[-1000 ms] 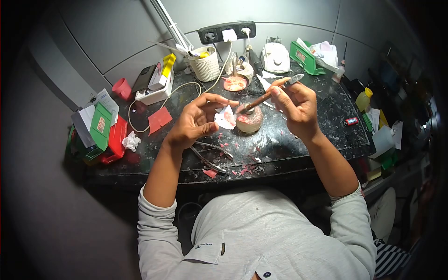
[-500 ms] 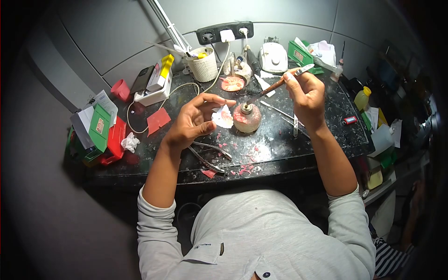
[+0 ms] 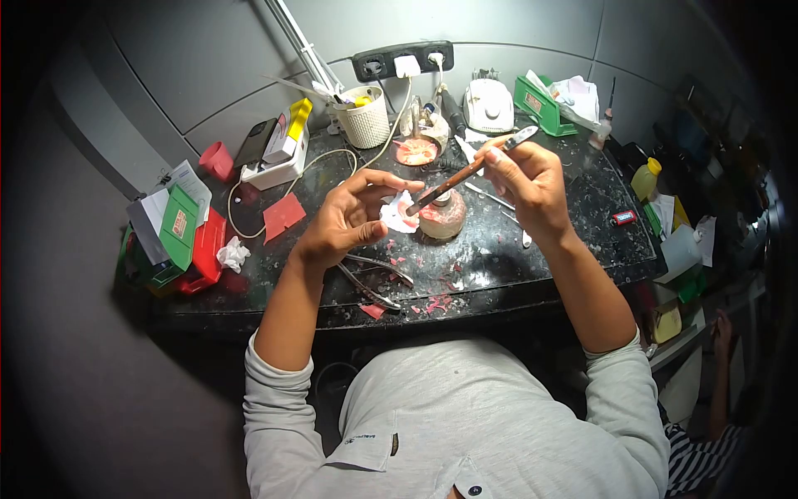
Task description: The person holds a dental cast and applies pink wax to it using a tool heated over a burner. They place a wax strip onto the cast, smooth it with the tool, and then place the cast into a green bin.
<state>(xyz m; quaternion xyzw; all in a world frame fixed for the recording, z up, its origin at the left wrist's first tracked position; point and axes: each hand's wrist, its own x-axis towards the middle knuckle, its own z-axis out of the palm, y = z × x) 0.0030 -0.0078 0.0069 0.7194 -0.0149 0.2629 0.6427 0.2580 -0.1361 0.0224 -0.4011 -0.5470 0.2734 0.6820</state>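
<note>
Between the fingers and thumb of my left hand [image 3: 339, 214] is a small white dental cast [image 3: 391, 215] with pink wax on its face. My right hand [image 3: 532, 185] is closed round a wax knife [image 3: 462, 175] with a brown handle. The knife slants down to the left, and its tip meets the pink part of the cast. Just right of the cast stands a round glass spirit burner [image 3: 443, 219], spotted with pink; the knife passes in front of its top.
A long metal tool [image 3: 367, 289] and pink wax scraps [image 3: 434, 303] lie near the front edge. A pink wax sheet [image 3: 283, 215] is at left, a dish of pink wax [image 3: 416, 151] behind. Metal instruments [image 3: 490, 195] and a red lighter [image 3: 623, 218] lie right. Another person's striped sleeve [image 3: 697, 457] shows lower right.
My right hand has moved left and slightly down, bringing the wax knife's tip from the burner's top to the cast. My left hand stays almost where it was.
</note>
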